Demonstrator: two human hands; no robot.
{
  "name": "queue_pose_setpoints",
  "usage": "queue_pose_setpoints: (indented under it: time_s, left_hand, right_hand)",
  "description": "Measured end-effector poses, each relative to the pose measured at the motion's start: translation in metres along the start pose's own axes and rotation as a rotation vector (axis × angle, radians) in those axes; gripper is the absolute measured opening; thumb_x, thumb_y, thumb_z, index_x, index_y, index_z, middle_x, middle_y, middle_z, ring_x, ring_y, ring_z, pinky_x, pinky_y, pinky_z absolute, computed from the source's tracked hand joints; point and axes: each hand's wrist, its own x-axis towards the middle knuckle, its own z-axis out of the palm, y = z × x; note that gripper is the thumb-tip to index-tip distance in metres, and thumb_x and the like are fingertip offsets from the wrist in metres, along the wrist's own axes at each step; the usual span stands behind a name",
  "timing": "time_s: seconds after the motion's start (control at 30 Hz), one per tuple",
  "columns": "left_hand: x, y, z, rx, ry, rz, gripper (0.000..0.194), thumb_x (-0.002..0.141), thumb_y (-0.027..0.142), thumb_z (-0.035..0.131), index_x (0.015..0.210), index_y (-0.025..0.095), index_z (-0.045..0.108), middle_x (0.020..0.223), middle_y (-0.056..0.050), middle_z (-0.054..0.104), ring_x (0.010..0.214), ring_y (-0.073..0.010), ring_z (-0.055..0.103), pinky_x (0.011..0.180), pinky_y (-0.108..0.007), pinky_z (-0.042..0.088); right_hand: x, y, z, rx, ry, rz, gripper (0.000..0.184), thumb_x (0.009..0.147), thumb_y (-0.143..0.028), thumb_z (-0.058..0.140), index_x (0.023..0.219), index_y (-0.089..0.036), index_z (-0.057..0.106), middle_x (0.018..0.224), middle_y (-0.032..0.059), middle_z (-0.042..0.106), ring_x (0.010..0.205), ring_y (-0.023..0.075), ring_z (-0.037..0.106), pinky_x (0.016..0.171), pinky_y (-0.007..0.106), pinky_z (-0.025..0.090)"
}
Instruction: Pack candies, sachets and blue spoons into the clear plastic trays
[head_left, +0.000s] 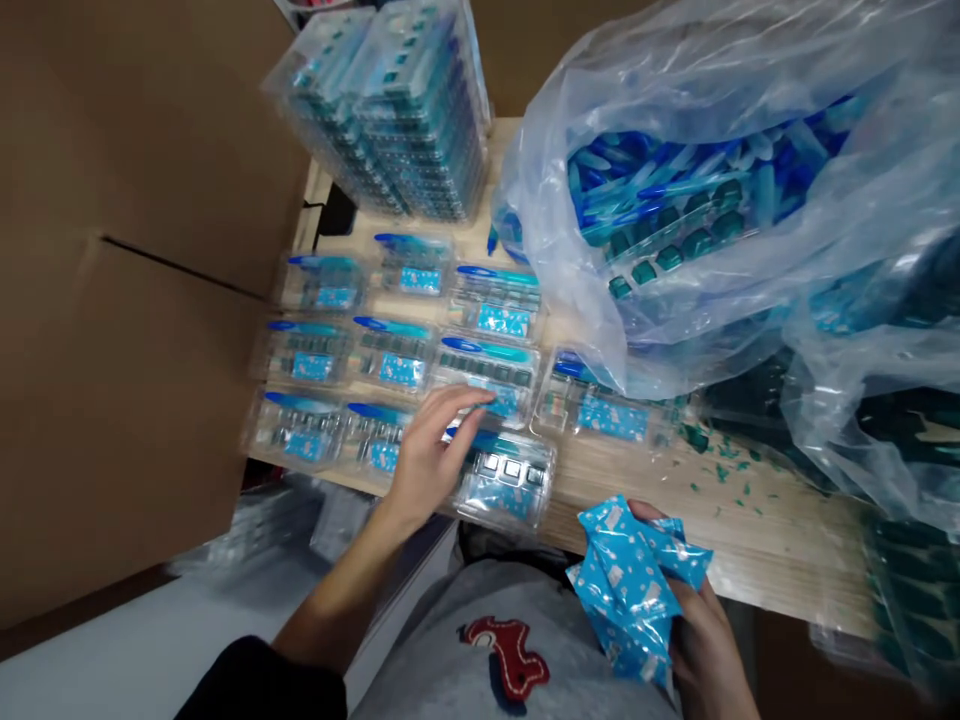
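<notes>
My left hand [429, 450] reaches over a clear plastic tray with a blue-and-teal pen and dark green pieces. Its thumb and forefinger are apart, with the fingertips at the blue patterned packet [504, 400] in that tray; whether they touch it I cannot tell. Just below is another clear tray [517, 515], also with a blue packet. At the lower right, in front of the table edge, my right hand [701, 620] is closed around a bunch of blue patterned packets [630, 590].
More filled trays [401, 350] lie in rows to the left. Behind them rise tall stacks of trays [420, 120]. A translucent bag [570, 200] of blue pens stands at the right. Green scraps [724, 470] litter the table [630, 490]. Cardboard [127, 300] walls the left side.
</notes>
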Motion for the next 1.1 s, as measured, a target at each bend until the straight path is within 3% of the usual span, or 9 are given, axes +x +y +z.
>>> queue_pose_setpoints:
  time_s: [0.1, 0.2, 0.43, 0.53, 0.67, 0.73, 0.87, 0.93, 1.1]
  left_hand:
    - [0.005, -0.023, 0.005, 0.332, -0.026, 0.356, 0.022, 0.096, 0.013, 0.05, 0.108, 0.021, 0.067, 0.103, -0.007, 0.073, 0.099, -0.0194, 0.064, 0.091, -0.036, 0.048]
    - [0.001, -0.039, 0.014, 0.469, -0.043, 0.404, 0.019, 0.095, 0.016, 0.053, 0.103, 0.018, 0.07, 0.093, -0.01, 0.073, 0.086, -0.0222, 0.062, 0.08, -0.037, 0.046]
    - [-0.015, -0.019, 0.012, 0.377, -0.12, 0.277, 0.022, 0.098, 0.028, 0.051, 0.111, 0.021, 0.068, 0.098, -0.008, 0.071, 0.09, -0.0217, 0.062, 0.081, -0.036, 0.047]
    - [-0.03, 0.013, 0.01, -0.086, -0.331, 0.028, 0.033, 0.096, 0.037, 0.055, 0.126, 0.024, 0.059, 0.105, -0.006, 0.068, 0.089, -0.0177, 0.064, 0.078, -0.031, 0.052]
    - [-0.056, 0.041, 0.011, -0.429, -0.652, -0.284, 0.038, 0.086, 0.041, 0.068, 0.122, 0.03, 0.062, 0.106, -0.005, 0.069, 0.093, -0.0191, 0.066, 0.082, -0.03, 0.055]
    - [-0.072, 0.041, 0.008, -0.458, -0.651, -0.418, 0.018, 0.09, 0.034, 0.064, 0.107, 0.031, 0.068, 0.1, -0.003, 0.071, 0.093, -0.0186, 0.066, 0.085, -0.029, 0.054]
    - [-0.101, 0.028, -0.002, -0.505, -0.474, -0.647, 0.019, 0.089, 0.033, 0.064, 0.107, 0.028, 0.066, 0.096, -0.001, 0.072, 0.086, -0.0164, 0.068, 0.072, -0.025, 0.056]
    - [-0.108, 0.024, -0.005, -0.488, -0.438, -0.624, 0.019, 0.091, 0.03, 0.062, 0.109, 0.026, 0.066, 0.099, -0.002, 0.073, 0.088, -0.0158, 0.069, 0.074, -0.024, 0.056]
    - [-0.101, 0.027, -0.008, -0.4, -0.628, -0.286, 0.023, 0.096, 0.023, 0.055, 0.113, 0.029, 0.069, 0.105, -0.002, 0.074, 0.096, -0.0155, 0.069, 0.086, -0.026, 0.054]
  right_hand:
    - [-0.002, 0.0, 0.003, -0.014, 0.009, 0.044, 0.049, 0.059, -0.038, 0.082, 0.106, -0.024, 0.075, 0.099, 0.0088, 0.075, 0.075, 0.0253, 0.069, 0.063, 0.031, 0.055]
    - [-0.003, -0.005, 0.008, -0.013, 0.034, 0.067, 0.051, 0.055, -0.039, 0.084, 0.102, -0.024, 0.076, 0.098, 0.0099, 0.075, 0.075, 0.0267, 0.069, 0.062, 0.032, 0.056]
    - [-0.009, -0.007, 0.009, -0.067, 0.044, 0.066, 0.052, 0.056, -0.044, 0.084, 0.104, -0.026, 0.075, 0.094, 0.0075, 0.076, 0.067, 0.0245, 0.068, 0.059, 0.031, 0.056]
    - [-0.012, -0.006, 0.006, -0.221, -0.015, -0.018, 0.045, 0.07, -0.047, 0.078, 0.109, -0.026, 0.073, 0.106, 0.0081, 0.074, 0.087, 0.0279, 0.07, 0.073, 0.032, 0.057]
    - [-0.012, -0.007, 0.008, -0.438, -0.323, -0.082, 0.033, 0.077, -0.042, 0.075, 0.108, -0.03, 0.074, 0.11, 0.0059, 0.073, 0.097, 0.0262, 0.069, 0.085, 0.031, 0.055]
    - [-0.013, -0.008, 0.012, -0.476, -0.399, -0.045, 0.03, 0.078, -0.043, 0.075, 0.105, -0.03, 0.075, 0.109, 0.0058, 0.073, 0.096, 0.0259, 0.069, 0.086, 0.033, 0.055]
    - [-0.018, -0.005, 0.018, -0.451, -0.248, 0.092, 0.033, 0.076, -0.05, 0.076, 0.099, -0.028, 0.074, 0.096, 0.0047, 0.074, 0.09, 0.0255, 0.069, 0.082, 0.033, 0.055]
    - [-0.018, -0.003, 0.019, -0.454, -0.246, 0.118, 0.033, 0.076, -0.05, 0.076, 0.099, -0.027, 0.074, 0.089, 0.0041, 0.074, 0.086, 0.0254, 0.069, 0.079, 0.033, 0.056]
    - [-0.012, -0.002, 0.023, -0.532, -0.457, -0.088, 0.024, 0.078, -0.04, 0.076, 0.1, -0.031, 0.074, 0.108, 0.0041, 0.072, 0.1, 0.0245, 0.068, 0.086, 0.031, 0.054]
